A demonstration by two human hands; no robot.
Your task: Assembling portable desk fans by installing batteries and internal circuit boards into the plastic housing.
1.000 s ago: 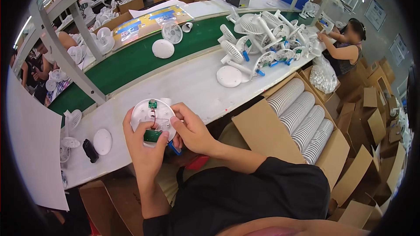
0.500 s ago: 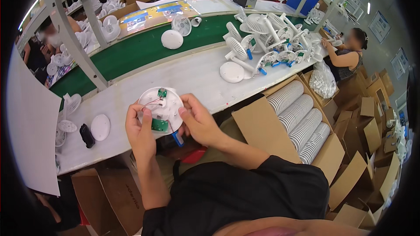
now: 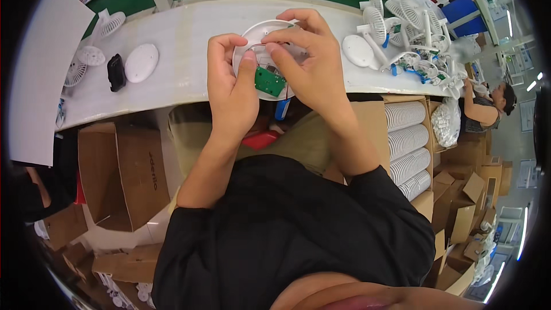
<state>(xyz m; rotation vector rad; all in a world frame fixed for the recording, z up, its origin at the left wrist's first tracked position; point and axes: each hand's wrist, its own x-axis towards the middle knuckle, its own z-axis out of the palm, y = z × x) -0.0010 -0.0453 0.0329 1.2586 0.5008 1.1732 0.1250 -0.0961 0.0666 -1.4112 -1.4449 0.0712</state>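
A white round fan base (image 3: 240,60) is held up over the near edge of the workbench, its hollow inside showing. Inside it sit a green circuit board (image 3: 269,82) and thin wires. A blue cylindrical battery (image 3: 282,109) hangs below the rim. My left hand (image 3: 232,83) is closed on the base's left rim, its thumb inside beside the board. My right hand (image 3: 315,63) reaches over the right side, thumb and forefinger pinched together inside the base near the wires. Whatever lies between those fingertips is hidden.
On the white bench (image 3: 183,69), a white disc (image 3: 142,63) and a black object (image 3: 116,73) lie at left, near small fans (image 3: 109,24). A pile of fan parts (image 3: 404,34) is at right. Cartons (image 3: 123,172) stand below; one holds stacked white discs (image 3: 407,138). A co-worker (image 3: 488,109) sits far right.
The view has swung rightward and down. My right hand has left the base's right rim, and its thumb and forefinger now pinch inside the base. My left hand keeps its hold.
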